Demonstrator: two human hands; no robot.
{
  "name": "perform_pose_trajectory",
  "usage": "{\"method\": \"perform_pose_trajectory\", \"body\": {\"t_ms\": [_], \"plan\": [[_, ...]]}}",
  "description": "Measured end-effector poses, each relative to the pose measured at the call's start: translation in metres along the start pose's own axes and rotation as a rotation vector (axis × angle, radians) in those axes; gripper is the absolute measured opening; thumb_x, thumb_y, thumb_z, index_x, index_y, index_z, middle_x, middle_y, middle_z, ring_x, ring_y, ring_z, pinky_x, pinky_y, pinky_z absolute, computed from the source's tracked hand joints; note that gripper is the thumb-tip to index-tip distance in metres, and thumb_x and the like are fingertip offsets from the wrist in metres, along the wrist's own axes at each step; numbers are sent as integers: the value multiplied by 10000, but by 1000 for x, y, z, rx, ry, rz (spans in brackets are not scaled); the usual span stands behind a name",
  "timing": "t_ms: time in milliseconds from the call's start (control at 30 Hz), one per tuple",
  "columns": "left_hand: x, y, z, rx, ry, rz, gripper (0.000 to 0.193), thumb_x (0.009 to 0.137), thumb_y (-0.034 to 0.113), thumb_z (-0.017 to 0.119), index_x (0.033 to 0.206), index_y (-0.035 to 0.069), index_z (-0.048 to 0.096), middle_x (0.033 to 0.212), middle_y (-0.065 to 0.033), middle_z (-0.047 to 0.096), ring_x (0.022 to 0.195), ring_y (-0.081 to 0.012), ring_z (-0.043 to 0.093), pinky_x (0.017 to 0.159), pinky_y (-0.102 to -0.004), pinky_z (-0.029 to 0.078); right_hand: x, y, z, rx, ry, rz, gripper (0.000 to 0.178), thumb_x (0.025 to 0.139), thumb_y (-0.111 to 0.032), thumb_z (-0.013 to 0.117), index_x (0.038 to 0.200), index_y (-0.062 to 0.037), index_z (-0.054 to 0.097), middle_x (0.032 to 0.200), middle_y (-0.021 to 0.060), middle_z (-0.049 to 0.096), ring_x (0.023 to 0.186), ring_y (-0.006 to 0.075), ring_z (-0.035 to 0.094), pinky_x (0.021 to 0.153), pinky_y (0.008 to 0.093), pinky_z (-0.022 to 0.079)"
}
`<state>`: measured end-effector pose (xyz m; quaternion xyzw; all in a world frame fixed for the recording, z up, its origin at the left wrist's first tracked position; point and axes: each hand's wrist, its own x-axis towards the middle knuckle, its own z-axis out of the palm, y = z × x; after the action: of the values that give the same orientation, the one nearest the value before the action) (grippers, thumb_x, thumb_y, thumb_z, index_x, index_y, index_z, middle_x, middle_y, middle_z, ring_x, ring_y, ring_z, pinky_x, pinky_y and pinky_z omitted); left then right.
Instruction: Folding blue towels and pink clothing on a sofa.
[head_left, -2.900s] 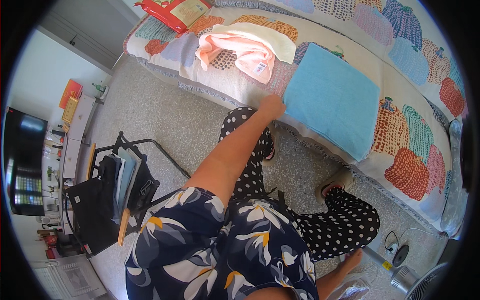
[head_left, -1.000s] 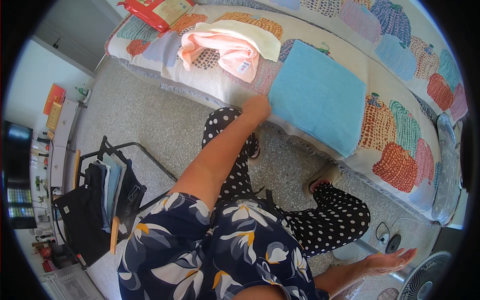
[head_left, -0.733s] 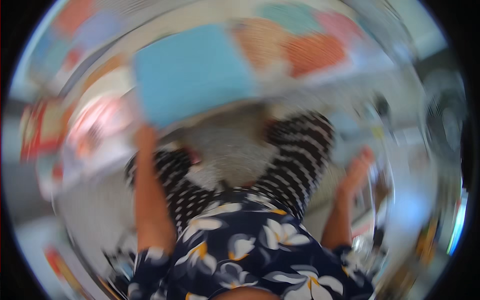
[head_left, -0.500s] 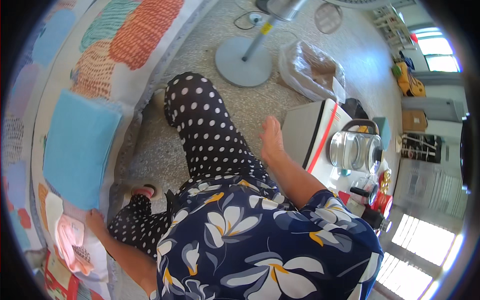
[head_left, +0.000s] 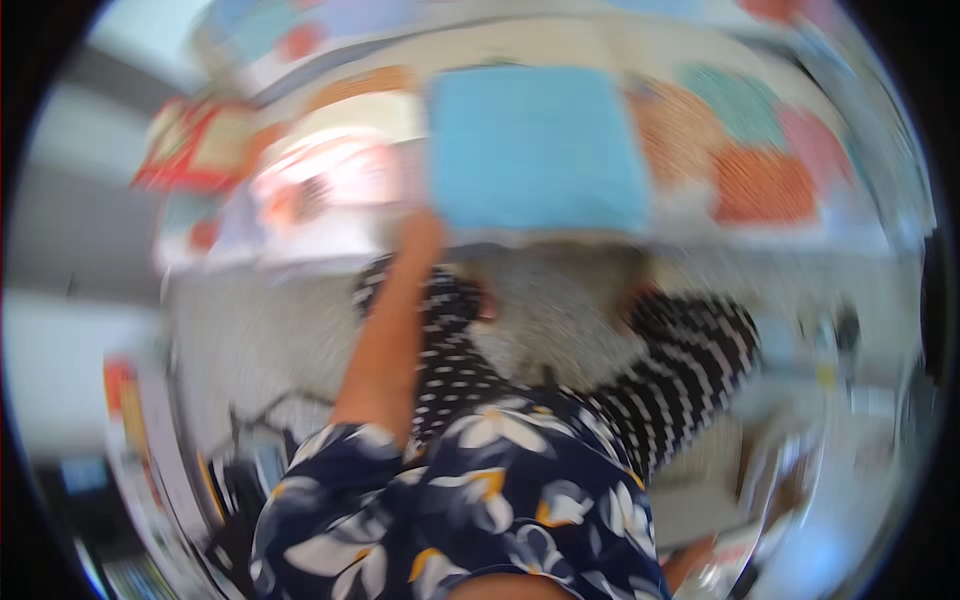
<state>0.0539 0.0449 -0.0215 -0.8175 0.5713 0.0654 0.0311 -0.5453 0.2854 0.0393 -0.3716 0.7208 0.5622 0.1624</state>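
A light blue folded cloth (head_left: pixel 540 150) lies flat on the patterned bedspread (head_left: pixel 690 215). My left hand (head_left: pixel 424 232) is at the near left corner of this cloth, at the bed's edge. Motion blur smears its fingers, so whether it grips anything does not show. Left of the cloth lies a bright pink cloth (head_left: pixel 345 170). Of my right arm only a small piece (head_left: pixel 688 562) shows at the lower right, beside my floral top. The fingers of my right hand cannot be made out.
A red and yellow package (head_left: pixel 195 145) sits at the bed's left end. Below the bed edge are my legs in dotted trousers (head_left: pixel 680 380) on the speckled floor (head_left: pixel 560 310). A blurred plastic-lined bin (head_left: pixel 770 470) stands at the lower right.
My view has swung left toward the bed, so the blue cloth is now central. My right hand, earlier raised with its fingers visible beside the white box, is mostly out of sight.
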Motion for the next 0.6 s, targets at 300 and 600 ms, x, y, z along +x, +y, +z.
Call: {"method": "perform_pose_trajectory", "body": {"t_ms": [300, 600], "plan": [[-39, -12, -51, -364, 0, -322, 260, 787, 201, 511, 890, 1, 641, 945, -218, 623, 901, -358, 603, 787, -438, 474, 112, -70, -39, 144, 423, -121, 461, 867, -258, 520, 1245, -29, 391, 1244, 141, 483, 894, 251, 601, 646, 332, 502], [-25, -16, -37, -380, 22, -254, 271, 787, 211, 508, 880, -16, 623, 904, -229, 624, 876, -390, 599, 773, -469, 468, 119, 5, 35, 581, 429, 236, 402, 830, -268, 549, 1095, 33, 525, 1137, 192, 549, 955, 304, 583, 784, 369, 469]]}}
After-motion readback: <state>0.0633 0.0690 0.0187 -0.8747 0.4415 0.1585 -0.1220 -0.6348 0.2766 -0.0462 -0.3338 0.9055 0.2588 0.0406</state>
